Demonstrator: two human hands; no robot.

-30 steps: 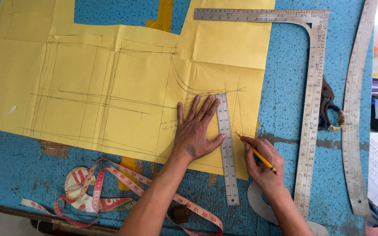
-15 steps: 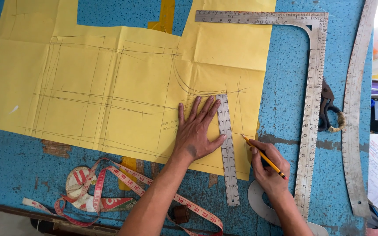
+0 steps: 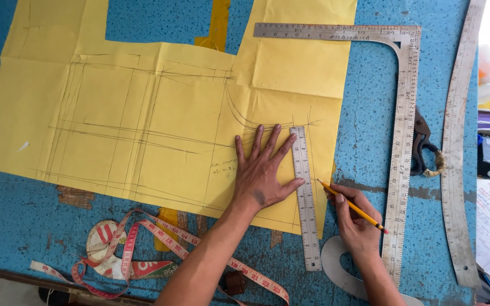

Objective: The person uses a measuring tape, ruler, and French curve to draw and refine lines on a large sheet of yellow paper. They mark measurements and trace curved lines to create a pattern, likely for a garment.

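My left hand (image 3: 263, 173) lies flat and open, fingers spread on the yellow pattern paper (image 3: 160, 119), with the thumb pressed against the left edge of the short steel ruler (image 3: 305, 198). That ruler runs upright down the paper's right part and off its lower edge onto the blue table (image 3: 18, 221). My right hand (image 3: 355, 224) is closed around a yellow pencil (image 3: 351, 206), held in a writing grip, its sharpened tip just beside the ruler's right edge, about level with my left thumb. I cannot tell whether the tip touches the paper.

The main risk I see is the ruler pivoting: only the thumb bears on it, at one spot, so sideways pressure from the pencil could swing it and bend the line. The paper itself could creep on the table, since nothing but my palm holds it, and it is creased from folding. Among so many pencilled lines, a stroke could also land on the wrong one.

A large steel L-square (image 3: 401, 147) lies just right of my right hand, a long curved ruler (image 3: 457, 170) beyond it, dark shears (image 3: 423, 147) between the two, and a measuring tape (image 3: 131, 258) tangled near my left forearm
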